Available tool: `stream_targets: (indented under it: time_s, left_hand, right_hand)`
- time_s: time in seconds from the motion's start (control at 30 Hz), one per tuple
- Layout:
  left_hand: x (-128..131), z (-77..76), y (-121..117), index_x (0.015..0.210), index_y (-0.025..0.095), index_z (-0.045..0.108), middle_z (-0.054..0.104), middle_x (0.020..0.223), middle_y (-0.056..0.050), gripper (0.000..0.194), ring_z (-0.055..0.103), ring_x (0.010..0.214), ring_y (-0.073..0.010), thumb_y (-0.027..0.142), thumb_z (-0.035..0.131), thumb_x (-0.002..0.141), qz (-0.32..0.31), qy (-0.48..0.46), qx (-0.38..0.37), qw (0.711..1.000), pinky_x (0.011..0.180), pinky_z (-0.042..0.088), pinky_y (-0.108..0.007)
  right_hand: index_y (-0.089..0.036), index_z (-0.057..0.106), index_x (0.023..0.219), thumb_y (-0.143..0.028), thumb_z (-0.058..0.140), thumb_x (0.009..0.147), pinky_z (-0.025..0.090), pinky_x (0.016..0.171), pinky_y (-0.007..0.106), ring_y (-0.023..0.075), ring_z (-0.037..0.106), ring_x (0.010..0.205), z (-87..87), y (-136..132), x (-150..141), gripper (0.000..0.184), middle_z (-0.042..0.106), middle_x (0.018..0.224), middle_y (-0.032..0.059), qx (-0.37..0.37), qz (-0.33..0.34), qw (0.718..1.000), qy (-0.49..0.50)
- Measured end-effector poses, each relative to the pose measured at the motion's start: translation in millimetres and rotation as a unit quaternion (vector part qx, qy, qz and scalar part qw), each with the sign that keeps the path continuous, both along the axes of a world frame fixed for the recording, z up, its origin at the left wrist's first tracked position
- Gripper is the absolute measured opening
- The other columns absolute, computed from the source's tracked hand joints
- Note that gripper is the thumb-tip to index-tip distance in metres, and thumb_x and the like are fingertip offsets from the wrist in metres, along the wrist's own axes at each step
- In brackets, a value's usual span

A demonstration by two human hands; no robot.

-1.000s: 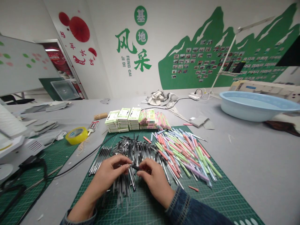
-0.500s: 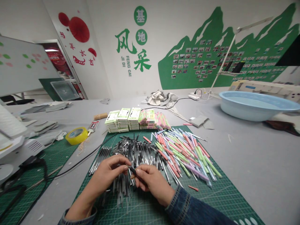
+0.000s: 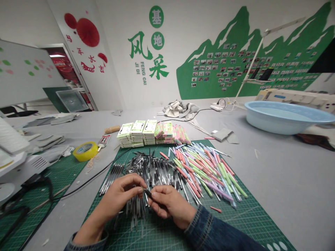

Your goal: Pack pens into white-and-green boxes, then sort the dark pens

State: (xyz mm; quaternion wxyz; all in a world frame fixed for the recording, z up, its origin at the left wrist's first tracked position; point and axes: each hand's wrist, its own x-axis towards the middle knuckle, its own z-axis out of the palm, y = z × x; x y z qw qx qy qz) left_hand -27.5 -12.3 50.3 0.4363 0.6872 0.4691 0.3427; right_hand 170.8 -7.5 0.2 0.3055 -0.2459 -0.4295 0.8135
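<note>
My right hand (image 3: 170,202) is closed around a slim black pen part (image 3: 148,193), which looks like a capped pen or its cap. At its upper left end, the thumb and index finger of my left hand (image 3: 123,190) pinch the tip. Both hands are above a heap of clear-barrelled black pens (image 3: 157,170). To their right spreads a pile of pink, green, blue and purple pens (image 3: 201,167). A small coral cap-like piece (image 3: 216,209) lies alone near my right sleeve. Everything rests on a green cutting mat (image 3: 251,223).
Stacked small boxes (image 3: 150,127) stand behind the pens. A yellow tape roll (image 3: 85,151) and a tube (image 3: 104,140) lie to the left, near a black cable (image 3: 86,182) and a white machine (image 3: 28,167). A blue basin (image 3: 277,122) sits at right, cloth scraps (image 3: 178,108) at the back.
My hands stay almost in place at the black pen part. The fingers of my right hand have shifted slightly around it; the piles look the same.
</note>
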Motion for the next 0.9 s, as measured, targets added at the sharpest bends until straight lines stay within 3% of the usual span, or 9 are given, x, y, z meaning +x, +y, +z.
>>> stream_targets:
  time_s: [0.13, 0.23, 0.3, 0.4, 0.57, 0.7, 0.8, 0.87, 0.9]
  left_hand:
    - [2, -1.1, 0, 0.084, 0.019, 0.069, 0.065, 0.084, -0.003, 0.009, 0.060, 0.073, -0.0155, 0.025, 0.064, 0.080, 0.022, -0.008, -0.007, 1.000, 0.069, 0.048, -0.025]
    - [-2, -4.9, 3, 0.087, 0.018, 0.069, 0.064, 0.079, -0.001, 0.013, 0.059, 0.067, -0.0142, 0.028, 0.066, 0.079, 0.077, -0.041, -0.028, 0.996, 0.066, 0.048, -0.025]
    - [-6, -7.1, 5, 0.089, 0.018, 0.068, 0.063, 0.075, 0.000, 0.015, 0.056, 0.061, -0.0117, 0.029, 0.067, 0.078, 0.129, -0.089, -0.032, 0.987, 0.061, 0.046, -0.024]
    - [-5, -9.4, 6, 0.092, 0.018, 0.068, 0.061, 0.080, 0.000, 0.020, 0.052, 0.060, -0.0089, 0.028, 0.070, 0.075, 0.190, -0.191, -0.039, 0.962, 0.056, 0.043, -0.020]
    - [29, -18.9, 2, 0.101, 0.016, 0.067, 0.062, 0.075, 0.000, 0.029, 0.053, 0.060, -0.0092, 0.029, 0.071, 0.075, 0.130, -0.262, -0.128, 0.948, 0.056, 0.043, -0.021]
    - [36, -25.1, 5, 0.097, 0.015, 0.065, 0.062, 0.070, 0.000, 0.027, 0.052, 0.055, -0.0091, 0.036, 0.064, 0.080, 0.102, -0.233, -0.127, 0.959, 0.052, 0.042, -0.021]
    - [2, -24.3, 16, 0.102, 0.018, 0.059, 0.067, 0.088, -0.004, 0.034, 0.055, 0.060, -0.0115, 0.047, 0.055, 0.084, 0.203, -0.158, -0.052, 0.965, 0.046, 0.037, -0.021]
    - [-32, -24.1, 25, 0.103, 0.018, 0.059, 0.068, 0.086, -0.004, 0.036, 0.058, 0.062, -0.0142, 0.049, 0.047, 0.086, 0.308, 0.012, 0.014, 0.951, 0.049, 0.040, -0.023]
    - [-48, -24.7, 29, 0.101, 0.018, 0.061, 0.069, 0.085, -0.004, 0.035, 0.061, 0.069, -0.0164, 0.046, 0.046, 0.086, 0.347, 0.141, 0.034, 0.926, 0.057, 0.043, -0.024]
  right_hand:
    - [-0.011, 0.061, 0.078, -0.042, 0.063, 0.080, 0.018, 0.032, 0.015, 0.0022, 0.038, 0.034, 0.8, 0, -1, 0.032, 0.052, 0.053, -0.0040, -0.010, -0.004, 1.000, 0.009]
    - [-0.012, 0.061, 0.087, -0.046, 0.063, 0.079, 0.032, 0.035, 0.014, 0.0055, 0.049, 0.041, 0.3, 0, -2, 0.035, 0.059, 0.061, -0.0009, 0.012, -0.011, 1.000, 0.006]
    - [-0.013, 0.060, 0.088, -0.048, 0.065, 0.077, 0.040, 0.037, 0.016, 0.0073, 0.052, 0.043, 0.7, 1, -3, 0.037, 0.059, 0.062, -0.0006, 0.029, -0.020, 0.999, -0.014]
    - [-0.012, 0.059, 0.083, -0.049, 0.062, 0.079, 0.042, 0.037, 0.016, 0.0071, 0.051, 0.042, 1.4, 0, -4, 0.038, 0.057, 0.059, -0.0010, 0.045, -0.033, 0.998, -0.031]
    - [-0.013, 0.056, 0.086, -0.050, 0.053, 0.086, 0.038, 0.034, 0.014, 0.0068, 0.050, 0.040, -1.6, -2, -6, 0.037, 0.058, 0.057, -0.0012, 0.058, -0.034, 0.998, -0.013]
    - [-0.015, 0.053, 0.086, -0.053, 0.055, 0.083, 0.039, 0.034, 0.015, 0.0076, 0.050, 0.040, -2.6, -1, -7, 0.039, 0.057, 0.056, -0.0022, 0.068, -0.040, 0.996, -0.029]
    - [-0.017, 0.051, 0.089, -0.055, 0.059, 0.079, 0.038, 0.034, 0.016, 0.0083, 0.050, 0.041, -2.3, 1, -6, 0.040, 0.057, 0.057, -0.0038, 0.074, -0.083, 0.991, -0.069]
    - [-0.018, 0.052, 0.088, -0.055, 0.059, 0.078, 0.034, 0.033, 0.015, 0.0076, 0.048, 0.040, -2.6, 2, -5, 0.039, 0.056, 0.056, -0.0047, 0.091, -0.128, 0.983, -0.096]
    - [-0.018, 0.053, 0.087, -0.054, 0.058, 0.079, 0.031, 0.033, 0.014, 0.0068, 0.046, 0.040, -2.8, 3, -4, 0.038, 0.055, 0.056, -0.0050, 0.100, -0.149, 0.978, -0.104]
